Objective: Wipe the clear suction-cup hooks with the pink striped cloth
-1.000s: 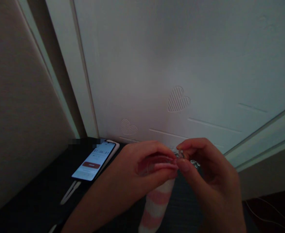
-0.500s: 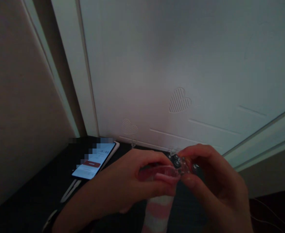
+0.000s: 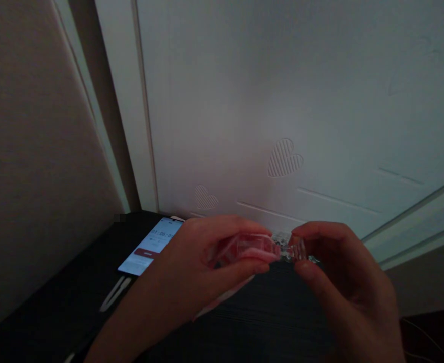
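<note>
My left hand point(image 3: 207, 267) is closed around a pink see-through plastic piece point(image 3: 256, 244), gripped between thumb and fingers. A pale pink strip point(image 3: 225, 295) shows beneath that hand; whether it joins the pink piece I cannot tell. Between the thumb and fingertips of my right hand point(image 3: 343, 282) is a small clear plastic piece point(image 3: 299, 249). Its narrow left end meets the tip of the pink piece, and I cannot tell whether they are joined. Behind the fingertips lie several small clear pieces point(image 3: 280, 237), partly hidden.
A lit phone point(image 3: 142, 252) lies on the dark tabletop point(image 3: 244, 327) at left, partly behind my left hand. A white looped item point(image 3: 115, 293) is near it. A white panel with embossed hearts point(image 3: 285, 159) rises behind the table, and a beige surface point(image 3: 36, 151) stands at left.
The clear piece in my right hand has shifted right and slightly up, showing more of its narrow end. The pink-and-white striped strip has swung left, mostly behind my left hand.
</note>
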`<state>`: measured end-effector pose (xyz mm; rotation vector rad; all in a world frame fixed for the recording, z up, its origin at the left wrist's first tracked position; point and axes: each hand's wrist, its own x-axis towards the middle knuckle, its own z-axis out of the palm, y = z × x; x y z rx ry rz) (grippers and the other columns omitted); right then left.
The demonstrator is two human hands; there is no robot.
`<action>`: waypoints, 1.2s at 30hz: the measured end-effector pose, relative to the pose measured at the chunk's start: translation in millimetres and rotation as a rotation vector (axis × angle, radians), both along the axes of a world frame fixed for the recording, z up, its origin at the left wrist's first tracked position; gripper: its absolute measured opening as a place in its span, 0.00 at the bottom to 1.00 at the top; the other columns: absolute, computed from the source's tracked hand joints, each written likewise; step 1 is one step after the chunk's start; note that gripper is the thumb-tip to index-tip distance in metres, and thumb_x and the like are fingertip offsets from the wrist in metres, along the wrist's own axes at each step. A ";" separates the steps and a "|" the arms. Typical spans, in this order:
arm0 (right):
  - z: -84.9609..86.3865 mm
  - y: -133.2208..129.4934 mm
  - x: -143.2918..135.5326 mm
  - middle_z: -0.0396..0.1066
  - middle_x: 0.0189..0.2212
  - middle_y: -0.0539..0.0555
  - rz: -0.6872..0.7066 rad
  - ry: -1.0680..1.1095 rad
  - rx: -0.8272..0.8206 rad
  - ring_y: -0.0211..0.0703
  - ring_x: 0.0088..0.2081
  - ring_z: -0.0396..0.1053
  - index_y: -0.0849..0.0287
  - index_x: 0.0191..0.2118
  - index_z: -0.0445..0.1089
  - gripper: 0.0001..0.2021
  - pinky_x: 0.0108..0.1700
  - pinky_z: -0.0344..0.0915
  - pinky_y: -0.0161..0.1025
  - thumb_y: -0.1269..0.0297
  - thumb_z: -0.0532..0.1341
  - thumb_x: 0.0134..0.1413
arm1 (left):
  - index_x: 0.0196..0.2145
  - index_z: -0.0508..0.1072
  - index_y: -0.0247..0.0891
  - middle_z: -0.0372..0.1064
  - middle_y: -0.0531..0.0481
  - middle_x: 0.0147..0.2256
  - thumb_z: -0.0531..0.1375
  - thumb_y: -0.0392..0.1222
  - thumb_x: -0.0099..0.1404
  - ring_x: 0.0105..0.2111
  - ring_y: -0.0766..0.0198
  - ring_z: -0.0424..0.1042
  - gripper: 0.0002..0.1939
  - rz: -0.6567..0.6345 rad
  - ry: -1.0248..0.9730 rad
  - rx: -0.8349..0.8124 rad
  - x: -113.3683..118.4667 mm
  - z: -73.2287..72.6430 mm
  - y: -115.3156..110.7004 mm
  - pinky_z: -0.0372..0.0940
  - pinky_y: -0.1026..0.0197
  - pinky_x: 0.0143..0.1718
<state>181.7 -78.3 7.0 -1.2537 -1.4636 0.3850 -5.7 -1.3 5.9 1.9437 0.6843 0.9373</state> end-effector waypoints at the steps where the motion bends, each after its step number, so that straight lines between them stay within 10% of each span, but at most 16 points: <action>1: -0.4 1.0 1.8 0.72 0.30 0.42 0.011 -0.024 -0.010 0.34 0.32 0.72 0.43 0.43 0.72 0.10 0.34 0.66 0.31 0.66 0.65 0.58 | 0.42 0.79 0.49 0.80 0.63 0.36 0.67 0.43 0.63 0.35 0.69 0.77 0.08 0.024 0.022 0.038 0.5 -0.5 -0.3 0.66 0.70 0.36; 11: -3.1 1.4 5.1 0.76 0.36 0.43 0.003 -0.101 -0.064 0.37 0.37 0.74 0.42 0.44 0.71 0.11 0.38 0.69 0.33 0.67 0.65 0.59 | 0.41 0.80 0.46 0.81 0.58 0.42 0.63 0.41 0.67 0.40 0.65 0.78 0.06 0.083 0.093 0.326 9.1 -4.2 1.9 0.67 0.66 0.41; 36: -0.4 9.2 -0.8 0.70 0.37 0.44 0.027 -0.220 -0.067 0.36 0.38 0.69 0.47 0.43 0.69 0.12 0.40 0.65 0.35 0.74 0.64 0.58 | 0.31 0.81 0.42 0.82 0.57 0.31 0.66 0.33 0.62 0.32 0.66 0.78 0.05 0.206 -0.017 0.407 22.9 -13.8 6.7 0.66 0.65 0.36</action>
